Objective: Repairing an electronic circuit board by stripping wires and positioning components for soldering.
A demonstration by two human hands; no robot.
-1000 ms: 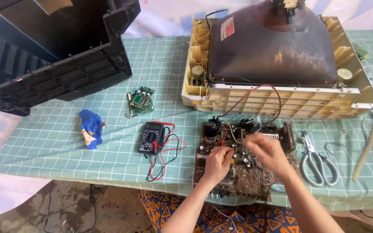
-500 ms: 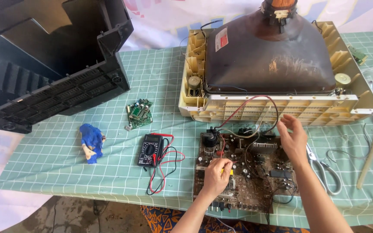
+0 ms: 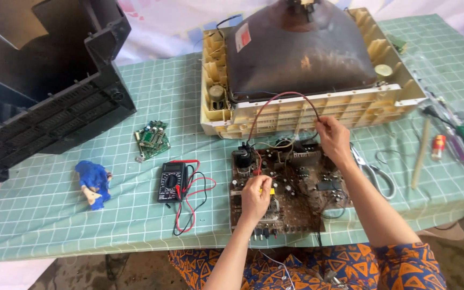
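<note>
— Where are the hands?
— The right hand (image 3: 333, 138) pinches a red wire (image 3: 280, 102) above the circuit board (image 3: 288, 188); the left hand (image 3: 255, 197) rests curled on it, its grip unclear.
— Room?
— The board lies at the table's (image 3: 60, 225) near edge, with the meter (image 3: 172, 181) to the left and scissors (image 3: 371, 172) to the right.
— Hidden?
— The fingertips.

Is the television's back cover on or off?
Off: the black cover lies apart, left of the bare picture tube on the table.

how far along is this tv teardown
Done: the black back cover is off and set aside, and the circuit board lies out on the mat. In hand: the right hand pinches the red wire and the left hand rests on the board. Left: wires still join board and tube.
</note>
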